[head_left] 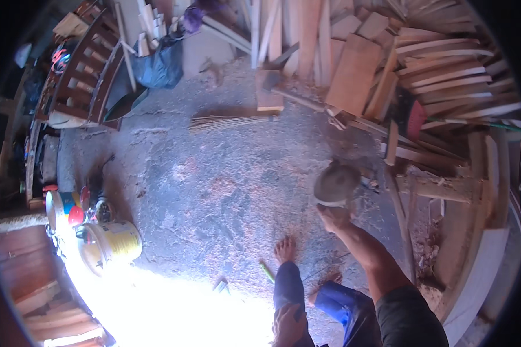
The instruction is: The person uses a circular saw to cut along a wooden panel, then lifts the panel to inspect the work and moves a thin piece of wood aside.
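Note:
My right arm reaches forward over the floor, and my right hand (334,219) is closed on the near edge of a round, grey-brown disc-shaped thing (337,184) with a paler rim. The disc is slightly blurred, so its exact kind does not show. It is held above the floor at the right of the middle. My left hand (289,325) lies on my left leg near the knee, holding nothing that I can see. A bare foot (285,250) shows just ahead of it, and a thin green stick-like thing (266,270) lies beside that foot.
Planks and offcuts (440,75) pile up at the far right, near a red broom-like head (414,120). Thin sticks (231,122) lie on the dusty floor ahead. A yellow-labelled bucket (120,242) stands left, beside strong glare. Slatted wooden furniture (81,72) and a dark bag (161,65) are far left.

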Available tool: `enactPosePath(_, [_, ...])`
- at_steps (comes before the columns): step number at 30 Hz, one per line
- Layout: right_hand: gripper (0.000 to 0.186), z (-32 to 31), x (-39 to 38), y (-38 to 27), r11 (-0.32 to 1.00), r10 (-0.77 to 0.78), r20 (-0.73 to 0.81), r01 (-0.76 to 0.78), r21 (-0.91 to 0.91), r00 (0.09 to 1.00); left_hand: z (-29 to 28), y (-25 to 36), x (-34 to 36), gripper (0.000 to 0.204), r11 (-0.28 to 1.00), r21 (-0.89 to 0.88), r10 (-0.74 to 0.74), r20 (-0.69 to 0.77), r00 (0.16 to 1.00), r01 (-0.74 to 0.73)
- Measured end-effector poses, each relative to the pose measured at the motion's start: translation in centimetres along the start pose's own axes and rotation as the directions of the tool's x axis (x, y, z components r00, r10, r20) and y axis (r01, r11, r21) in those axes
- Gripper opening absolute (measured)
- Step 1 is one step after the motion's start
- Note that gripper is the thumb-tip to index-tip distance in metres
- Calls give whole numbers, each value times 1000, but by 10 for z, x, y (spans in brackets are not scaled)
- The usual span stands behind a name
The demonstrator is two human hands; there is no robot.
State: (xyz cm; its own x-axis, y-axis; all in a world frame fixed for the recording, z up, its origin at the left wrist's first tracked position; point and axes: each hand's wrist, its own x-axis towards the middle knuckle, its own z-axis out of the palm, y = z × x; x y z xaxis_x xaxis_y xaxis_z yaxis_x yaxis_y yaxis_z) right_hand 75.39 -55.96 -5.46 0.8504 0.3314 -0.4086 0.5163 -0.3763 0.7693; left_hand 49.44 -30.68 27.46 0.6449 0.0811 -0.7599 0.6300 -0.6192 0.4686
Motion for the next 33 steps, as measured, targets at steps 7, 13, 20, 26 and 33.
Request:
enactPosePath(7, [23, -10, 13, -33, 839, -4, -44, -20, -543, 999, 9, -20, 25, 46, 991, -32, -128, -22, 992, 127])
enactPosePath(13, [33, 66, 13, -94, 342, 64, 266, 229, -911, 962, 22, -24, 40, 46, 999, -19, -43, 27, 999, 44])
enactPosePath(20, [41, -1, 48, -137, 880, -52, 232, 154, -449, 971, 39, -36, 113, 45, 997, 75, -27, -112, 993, 35])
enactPosePath(26, [48, -14, 16, -105, 988, -110, 265, 135, -77, 958, 134, -79, 269, 45, 955, 278, 184, -278, 943, -105])
enactPosePath(33, [56, -103, -14, -47, 931, -237, 294, 129, 342, 926, 140, -114, 273, 40, 925, 361, 276, -423, 863, -118])
